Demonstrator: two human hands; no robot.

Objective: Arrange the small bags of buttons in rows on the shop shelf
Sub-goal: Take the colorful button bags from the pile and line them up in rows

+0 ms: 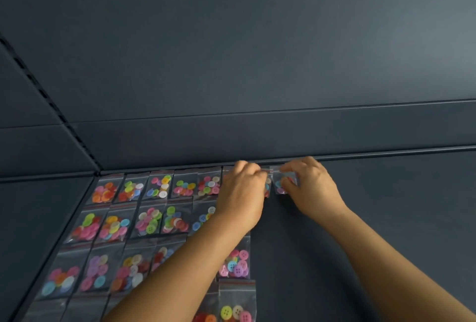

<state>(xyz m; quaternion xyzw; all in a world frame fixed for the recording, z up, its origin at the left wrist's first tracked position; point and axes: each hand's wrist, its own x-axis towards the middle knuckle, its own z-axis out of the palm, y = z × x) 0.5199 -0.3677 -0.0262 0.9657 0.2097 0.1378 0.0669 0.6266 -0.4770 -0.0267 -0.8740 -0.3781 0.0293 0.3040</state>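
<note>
1. A dark blue-grey shop shelf (pixel 360 218) is seen from above, with its back panel (pixel 257 38) rising at the far side and a slotted upright (pixel 51 105) running along the far left.
2. Small clear bags of coloured buttons are laid flat in rows on the left half of the shelf, side by side and edge to edge.
3. The far row (pixel 157 185) lies against the back edge of the shelf; five bags of it are plainly visible to the left of the hands.
4. A second row (pixel 134 221) and a third row (pixel 103 272) lie nearer, and parts of further bags are seen at the near edge of the view.
5. The left hand (pixel 242 193) is placed at the right end of the far row, its fingers curled together on the top of a partly hidden bag (pixel 267 186).
6. The right hand (pixel 309 187) is set just beside it, to the right; a bag with pink and blue buttons (pixel 282 184) is pinched between its thumb and curled fingers at the far edge of the shelf.
7. The two held bags lie next to each other; whether they touch cannot be told.
8. A bag (pixel 235 262) and another nearer bag (pixel 238 301) are seen just right of the left forearm.
</note>
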